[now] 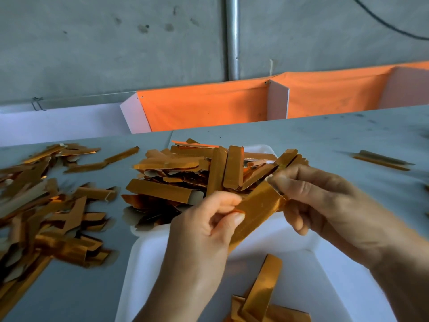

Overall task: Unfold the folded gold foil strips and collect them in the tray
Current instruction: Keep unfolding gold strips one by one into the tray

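Just right of the middle of the frame, both hands hold one gold foil strip (256,206) above a white tray (148,263). The left hand (204,231) sits at lower centre with its thumb and curled fingers pinching the strip's lower end, the thumbnail facing the camera. The right hand (325,203) comes in from the lower right and pinches the strip's upper end between thumb and forefinger, the other fingers curled below. The strip runs slantwise from lower left to upper right between the two grips, and it looks partly opened, though blur hides its edges. The tray fills the lower middle and lower right of the frame on a grey table (336,135). In its near end, at the bottom edge of the frame, lie a few strips (262,298) crossing one another. At the tray's far end, in the centre of the frame, a heap of strips (185,173) is piled over the rim, several standing on edge. A second, looser pile (46,210) spreads over the table at the left. A lone strip (383,159) lies well apart at the right edge. Beyond the table, across the upper middle and right, hangs an orange cloth (209,105) with white panels (277,101), and behind it a grey wall (116,43) with an upright metal pipe (232,38).
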The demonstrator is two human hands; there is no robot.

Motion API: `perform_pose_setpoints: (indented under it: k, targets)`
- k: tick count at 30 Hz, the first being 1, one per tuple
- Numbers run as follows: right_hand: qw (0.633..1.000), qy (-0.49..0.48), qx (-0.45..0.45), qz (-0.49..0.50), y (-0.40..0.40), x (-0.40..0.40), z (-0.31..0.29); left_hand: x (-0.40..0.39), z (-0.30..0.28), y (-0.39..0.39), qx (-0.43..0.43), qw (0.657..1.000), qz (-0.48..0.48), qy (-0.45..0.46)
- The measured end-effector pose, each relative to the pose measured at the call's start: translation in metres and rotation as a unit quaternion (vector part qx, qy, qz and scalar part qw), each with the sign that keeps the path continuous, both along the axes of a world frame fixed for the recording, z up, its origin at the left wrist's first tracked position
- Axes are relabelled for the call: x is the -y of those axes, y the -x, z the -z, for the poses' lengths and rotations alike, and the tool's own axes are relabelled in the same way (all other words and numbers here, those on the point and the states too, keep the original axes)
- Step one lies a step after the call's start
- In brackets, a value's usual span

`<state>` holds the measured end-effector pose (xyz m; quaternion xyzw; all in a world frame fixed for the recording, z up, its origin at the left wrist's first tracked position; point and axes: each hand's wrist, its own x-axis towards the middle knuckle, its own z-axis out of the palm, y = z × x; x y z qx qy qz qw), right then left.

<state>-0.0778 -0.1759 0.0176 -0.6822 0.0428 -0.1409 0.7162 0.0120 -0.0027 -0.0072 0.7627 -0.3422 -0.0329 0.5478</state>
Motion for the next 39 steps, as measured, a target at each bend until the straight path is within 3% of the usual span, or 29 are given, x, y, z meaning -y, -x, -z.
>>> perform_pose_setpoints:
  k: [3,5,12,20,25,27,32,36,39]
  targets:
    - [0.995,-0.044,-0.001,-0.094,0.002,0.000,-0.001,-0.001,-0.001,-0.003,-0.086,0.994,0.022,0.059]
    - [0.992,-0.066,-0.008,-0.108,0.001,-0.001,-0.002,-0.001,-0.002,-0.001,-0.091,0.992,0.029,0.084]
    - [0.997,-0.071,0.013,-0.039,-0.003,-0.005,0.004,0.004,0.001,0.009,0.149,0.983,-0.093,0.058]
    - [0.999,-0.020,0.040,0.004,-0.004,-0.011,0.003,0.011,-0.002,0.020,0.317,0.938,-0.140,0.019]
    - [0.999,0.010,0.032,0.027,-0.006,-0.013,0.004,0.011,-0.003,0.024,0.205,0.970,-0.132,0.017]
    - [0.999,-0.002,0.036,0.035,-0.006,-0.013,0.002,0.012,-0.006,0.027,0.220,0.969,-0.114,0.022]
    - [0.998,-0.037,0.051,0.011,-0.006,-0.016,0.001,0.016,-0.008,0.024,0.269,0.954,-0.100,-0.082]
    - [0.998,-0.039,0.049,-0.005,-0.005,-0.023,-0.002,0.015,-0.001,0.019,0.271,0.956,-0.100,-0.043]
    - [0.997,-0.043,0.059,0.034,-0.004,-0.020,-0.004,0.015,0.002,0.020,0.204,0.976,-0.073,-0.002]
